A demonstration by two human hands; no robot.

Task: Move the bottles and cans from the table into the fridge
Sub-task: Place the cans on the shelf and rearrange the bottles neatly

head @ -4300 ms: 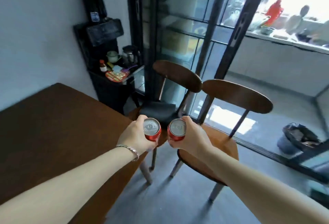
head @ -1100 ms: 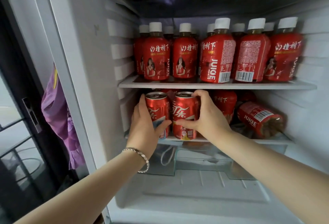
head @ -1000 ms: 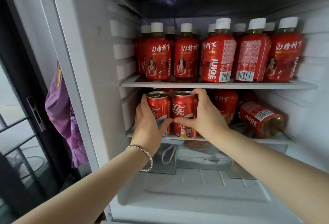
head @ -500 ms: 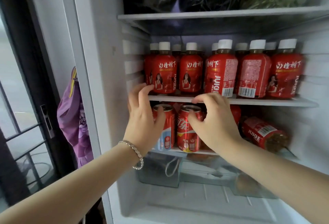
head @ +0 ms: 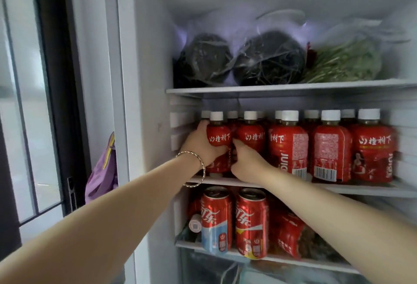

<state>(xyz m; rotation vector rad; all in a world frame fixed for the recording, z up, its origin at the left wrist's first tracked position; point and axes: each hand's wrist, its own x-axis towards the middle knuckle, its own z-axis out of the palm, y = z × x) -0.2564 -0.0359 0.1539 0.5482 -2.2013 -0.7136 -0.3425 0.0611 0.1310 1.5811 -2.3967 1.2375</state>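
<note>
Two red cola cans [head: 216,220] [head: 251,224] stand side by side at the front left of the fridge's lower shelf [head: 293,260], with no hand on them. On the middle shelf [head: 361,190] stand several red juice bottles with white caps. My left hand [head: 202,145] is wrapped around the leftmost front bottle [head: 218,137]. My right hand [head: 246,162] grips the lower part of the bottle beside it [head: 251,136].
The top shelf [head: 293,88] holds bagged dark vegetables [head: 266,58] and greens [head: 345,62]. More red bottles lie on the lower shelf behind the cans [head: 288,236]. A purple cloth [head: 103,171] hangs left of the fridge wall, beside a glass door [head: 33,103].
Both hands let go of the two cans on the lower shelf and rose to the middle shelf, where each now grips a juice bottle. The view tilted upward.
</note>
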